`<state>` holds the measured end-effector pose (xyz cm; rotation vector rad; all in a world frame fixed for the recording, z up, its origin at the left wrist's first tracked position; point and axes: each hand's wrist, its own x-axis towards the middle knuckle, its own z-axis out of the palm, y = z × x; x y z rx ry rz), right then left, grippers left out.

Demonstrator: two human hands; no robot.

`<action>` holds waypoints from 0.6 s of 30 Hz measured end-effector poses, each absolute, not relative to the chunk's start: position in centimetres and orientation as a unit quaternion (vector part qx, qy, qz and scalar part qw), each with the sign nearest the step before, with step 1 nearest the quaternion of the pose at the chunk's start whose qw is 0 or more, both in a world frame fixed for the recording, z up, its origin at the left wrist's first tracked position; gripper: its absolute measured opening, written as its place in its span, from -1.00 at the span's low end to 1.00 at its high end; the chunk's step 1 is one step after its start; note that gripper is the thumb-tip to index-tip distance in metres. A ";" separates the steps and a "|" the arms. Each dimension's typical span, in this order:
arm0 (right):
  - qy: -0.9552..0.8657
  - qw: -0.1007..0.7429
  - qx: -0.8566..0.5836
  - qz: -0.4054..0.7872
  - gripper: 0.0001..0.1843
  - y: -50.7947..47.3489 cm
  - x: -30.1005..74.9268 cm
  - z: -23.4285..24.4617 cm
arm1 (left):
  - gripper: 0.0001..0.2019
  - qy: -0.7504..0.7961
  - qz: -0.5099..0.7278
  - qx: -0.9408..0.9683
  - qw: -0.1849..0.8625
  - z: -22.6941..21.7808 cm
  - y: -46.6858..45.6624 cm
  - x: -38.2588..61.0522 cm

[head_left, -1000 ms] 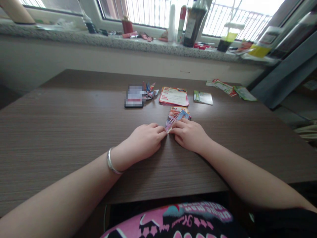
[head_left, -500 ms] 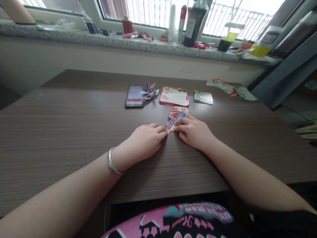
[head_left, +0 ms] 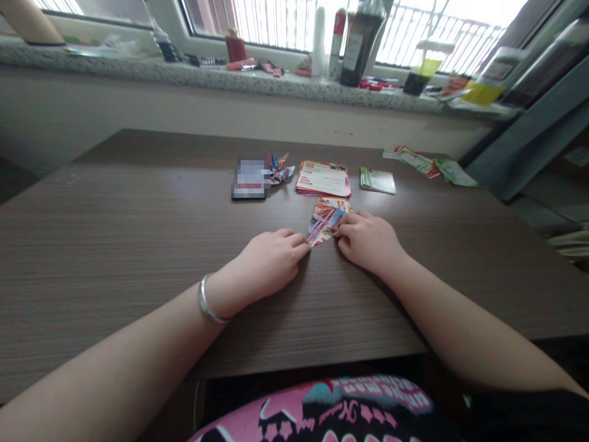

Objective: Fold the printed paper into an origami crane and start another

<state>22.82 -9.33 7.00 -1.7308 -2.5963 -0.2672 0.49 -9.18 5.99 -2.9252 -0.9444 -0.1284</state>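
Observation:
A small piece of colourful printed paper (head_left: 326,222), partly folded over on itself, lies on the table between my hands. My left hand (head_left: 276,258), with a silver bangle at the wrist, has its fingers closed and its fingertips at the paper's lower left corner. At the paper's right edge, my right hand (head_left: 370,240) has its fingers curled and pressed together on it. A stack of printed sheets (head_left: 324,178) lies just beyond the paper. Left of the stack sits a folded paper shape (head_left: 280,170) beside a phone (head_left: 250,178) with a blurred screen.
To the right of the stack lies a small pile of green and white cards (head_left: 377,180). Several paper strips (head_left: 416,161) rest near the far right edge of the wooden table (head_left: 138,245). Bottles (head_left: 361,46) and small items line the stone windowsill (head_left: 285,86).
My right hand has slid to the right along the paper, uncovering more of its lower edge. The left hand stays at the lower left corner.

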 end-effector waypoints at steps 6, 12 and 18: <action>-0.807 -0.016 -0.581 -0.102 -0.65 -9.2 23.1 7.0 | -0.67 -0.309 -0.041 -0.950 0.031 6.1 -9.2 0.5; -0.795 -0.020 -0.596 -0.110 -0.64 -9.2 23.1 6.9 | -0.68 -0.310 -0.040 -0.949 0.031 6.1 -9.2 0.5; -0.778 -0.028 -0.615 -0.125 -0.65 -9.0 23.4 6.8 | -0.71 -0.311 -0.039 -0.949 0.026 6.2 -9.2 0.5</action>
